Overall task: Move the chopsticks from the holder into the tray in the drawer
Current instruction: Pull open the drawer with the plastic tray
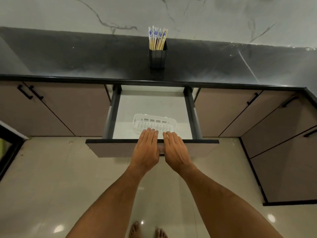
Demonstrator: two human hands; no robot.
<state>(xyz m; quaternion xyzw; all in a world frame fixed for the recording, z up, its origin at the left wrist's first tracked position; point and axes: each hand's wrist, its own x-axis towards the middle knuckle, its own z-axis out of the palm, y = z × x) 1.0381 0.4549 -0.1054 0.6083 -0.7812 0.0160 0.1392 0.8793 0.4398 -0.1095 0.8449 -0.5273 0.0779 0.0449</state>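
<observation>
Several bamboo chopsticks (157, 38) with blue-and-white tops stand upright in a dark square holder (157, 57) on the black countertop, near the wall. Below it a drawer (113, 115) is pulled out, and a white slotted plastic tray (151, 121) lies on its pale floor near the front. My left hand (146, 148) and my right hand (175, 149) lie side by side, palms down with straight fingers, over the drawer's front panel. Their fingertips reach over the tray's near edge. Neither hand holds anything.
The black countertop (68, 62) runs the width of the view under a marble wall. Closed cabinet doors with black handles (25, 92) flank the drawer, and another cabinet run (283, 152) juts out on the right. My bare feet stand on a glossy tiled floor (51, 186).
</observation>
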